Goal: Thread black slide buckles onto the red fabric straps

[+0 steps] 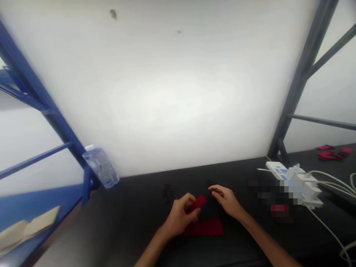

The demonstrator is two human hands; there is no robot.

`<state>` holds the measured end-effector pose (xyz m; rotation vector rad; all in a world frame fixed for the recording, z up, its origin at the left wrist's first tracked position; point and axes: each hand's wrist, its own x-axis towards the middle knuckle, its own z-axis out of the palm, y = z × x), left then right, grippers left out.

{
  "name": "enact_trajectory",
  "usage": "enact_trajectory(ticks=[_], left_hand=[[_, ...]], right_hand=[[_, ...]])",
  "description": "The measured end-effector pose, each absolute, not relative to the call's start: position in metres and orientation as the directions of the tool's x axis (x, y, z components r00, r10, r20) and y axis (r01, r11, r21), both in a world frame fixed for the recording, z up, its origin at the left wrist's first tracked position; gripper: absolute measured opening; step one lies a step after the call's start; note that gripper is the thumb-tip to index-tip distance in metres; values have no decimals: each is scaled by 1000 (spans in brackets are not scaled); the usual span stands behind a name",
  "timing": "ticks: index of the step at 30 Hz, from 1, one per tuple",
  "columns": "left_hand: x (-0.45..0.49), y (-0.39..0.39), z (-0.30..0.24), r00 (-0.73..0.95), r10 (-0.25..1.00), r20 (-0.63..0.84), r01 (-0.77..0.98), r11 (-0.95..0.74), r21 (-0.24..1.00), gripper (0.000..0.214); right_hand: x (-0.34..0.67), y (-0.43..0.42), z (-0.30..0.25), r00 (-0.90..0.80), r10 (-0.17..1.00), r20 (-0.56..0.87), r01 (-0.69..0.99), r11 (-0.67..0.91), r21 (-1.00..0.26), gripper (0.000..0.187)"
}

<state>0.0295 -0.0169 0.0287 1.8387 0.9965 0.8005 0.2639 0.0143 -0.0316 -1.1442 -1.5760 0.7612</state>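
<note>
My left hand is closed on a small red piece, which looks like cloth or a flat pouch. Below it, a larger flat red piece lies on the black table, partly covered by that hand. To the right, my right hand has its thumb and fingers drawn together at a dark thing I cannot make out. Thin dark striped strands lie just beyond its fingertips. Left of centre is a black coiled or looped item, its kind unclear.
A clear plastic bottle stands by the blue rack post. On the right are a white power strip with plugs and white cables. More red pieces lie at the far right, beyond the dark post. A white wall backs the table.
</note>
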Motion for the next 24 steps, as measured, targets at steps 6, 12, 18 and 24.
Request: enact_trajectory(ticks=[6,12,18,24], left_hand=[[19,45,18,417,908,28,0,-31,1000,37],[14,53,5,473,878,-72,95,30,995,42],[19,40,2,540,836,-101,182,1,983,43],[22,36,5,571,818,-66,149,-24,989,39]], right_hand=[[223,48,-22,31,985,168,-199,170,-965,30],[205,64,-20,-33,991,126,-277,113,-954,35],[203,50,-19,-209,972,110,-226,61,-972,34],[198,44,-13,-233,964,128,-160,92,-983,34]])
